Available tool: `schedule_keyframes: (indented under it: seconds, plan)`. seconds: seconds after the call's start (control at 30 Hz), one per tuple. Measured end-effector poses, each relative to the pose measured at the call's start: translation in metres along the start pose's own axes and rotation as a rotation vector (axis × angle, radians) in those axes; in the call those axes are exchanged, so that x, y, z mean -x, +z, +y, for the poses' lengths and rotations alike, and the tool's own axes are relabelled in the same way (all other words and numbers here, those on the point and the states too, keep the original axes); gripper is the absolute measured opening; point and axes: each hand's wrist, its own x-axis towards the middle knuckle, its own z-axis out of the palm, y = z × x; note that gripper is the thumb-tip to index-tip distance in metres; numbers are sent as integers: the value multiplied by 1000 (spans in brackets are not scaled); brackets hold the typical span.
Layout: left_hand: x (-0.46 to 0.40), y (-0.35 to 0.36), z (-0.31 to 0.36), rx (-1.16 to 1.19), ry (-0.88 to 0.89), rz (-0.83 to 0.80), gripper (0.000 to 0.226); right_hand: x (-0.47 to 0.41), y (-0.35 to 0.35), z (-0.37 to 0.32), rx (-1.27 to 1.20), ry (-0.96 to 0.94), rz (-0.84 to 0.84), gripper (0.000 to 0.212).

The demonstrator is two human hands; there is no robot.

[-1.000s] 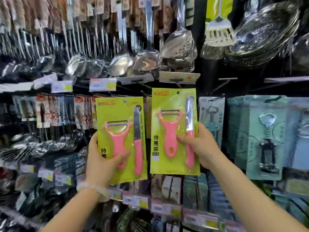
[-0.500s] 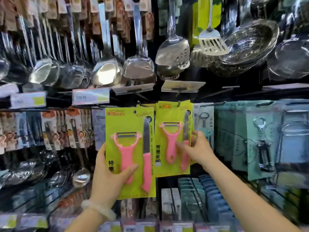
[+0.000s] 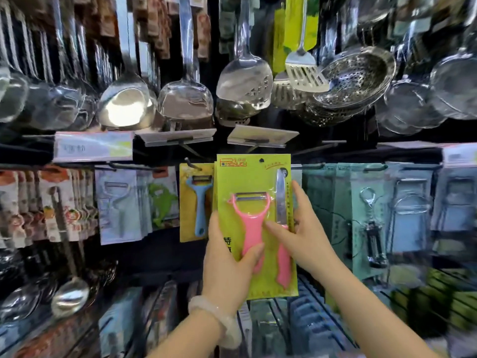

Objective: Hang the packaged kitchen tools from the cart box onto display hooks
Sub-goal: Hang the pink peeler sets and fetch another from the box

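A green card pack with a pink peeler and a pink-handled knife (image 3: 254, 228) is held upright in front of the display, its hang hole near the top. My left hand (image 3: 229, 267) grips its lower left, thumb across the peeler handle. My right hand (image 3: 302, 236) rests on the pack's right edge with straight fingers, its thumb touching the front by the knife. Thin edges of more green cards show just behind the right edge. A similar green pack with a blue peeler (image 3: 196, 202) hangs on a hook (image 3: 189, 162) to the left.
Steel ladles, spatulas and colanders (image 3: 356, 76) hang in the row above, over price tag holders (image 3: 260, 135). Teal packs with corkscrews (image 3: 371, 223) hang to the right, white peeler packs (image 3: 116, 202) to the left. More packaged goods fill the shelf below.
My right hand has let go of its own green pack, which now sits behind. My left hand has brought its pack rightward in front of it, and my right hand now touches that pack.
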Motion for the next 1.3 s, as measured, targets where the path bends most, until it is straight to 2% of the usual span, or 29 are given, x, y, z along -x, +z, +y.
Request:
schedule_keyframes:
  seconds: [0.33,0.53,0.73,1.03,1.1,1.17,1.23,1.3]
  plan:
    - [-9,-6,-7,-43,-41,14,97,-10,14,7,31,18,-5,90]
    - [-13,0,-7,-75,-58,-18,98,-14,15,15,0,-12,52,90]
    - [-22,0,-15,-131,-113,-18,99,-22,22,18,-13,59,26,90]
    - [-54,7,-38,-347,-213,-82,96,-40,37,28,177,118,83,86]
    - [-54,9,-43,-374,-261,-111,98,-44,37,31,260,125,119,87]
    - [-49,10,-42,-453,-276,-69,103,-43,33,32,379,140,122,84]
    - [-37,13,-35,-570,-140,33,104,-32,26,36,475,166,111,81]
    - [-24,19,-31,-665,135,107,102,-13,17,45,545,167,112,78]
